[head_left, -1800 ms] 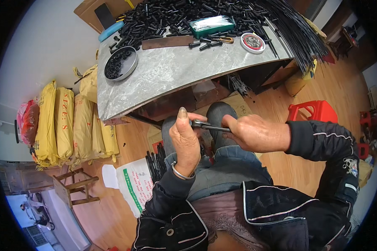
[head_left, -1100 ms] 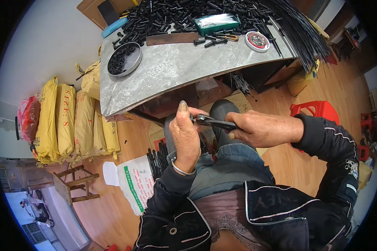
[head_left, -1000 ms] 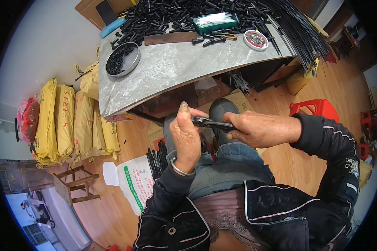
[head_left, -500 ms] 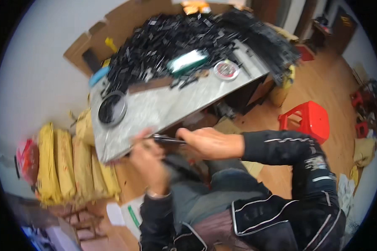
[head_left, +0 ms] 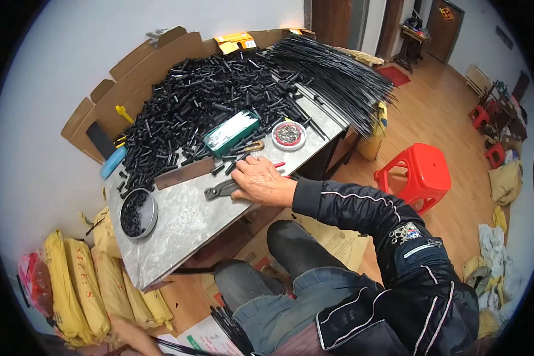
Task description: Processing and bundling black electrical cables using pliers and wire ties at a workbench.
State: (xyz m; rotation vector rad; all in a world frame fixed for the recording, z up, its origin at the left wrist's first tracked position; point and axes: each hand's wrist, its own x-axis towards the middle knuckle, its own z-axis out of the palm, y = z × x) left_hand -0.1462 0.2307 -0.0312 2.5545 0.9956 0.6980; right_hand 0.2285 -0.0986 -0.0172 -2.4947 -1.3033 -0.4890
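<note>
Arm stretched forward, the right hand point(head_left: 260, 180) curls palm-down around pliers point(head_left: 221, 190) over the table point(head_left: 187, 216); at near left, the left hand's point(head_left: 133, 336) grip cannot be told.

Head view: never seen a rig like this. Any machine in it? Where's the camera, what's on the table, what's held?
No machine: just a right hand and a left hand, both bare. The camera is the left of two wide fisheye ones worn on the head, looking down, so straight edges bend.

On the grey tabletop lie a big heap of black parts, a sheaf of long black rods, a green box of white strips, a white dish of small metallic bits, a brown bar and a round tin of small black pieces.

The right hand holds pincers with red on the handles, over the table's front part. The left hand is blurred at the lower left; whether it holds anything, I can't tell.
</note>
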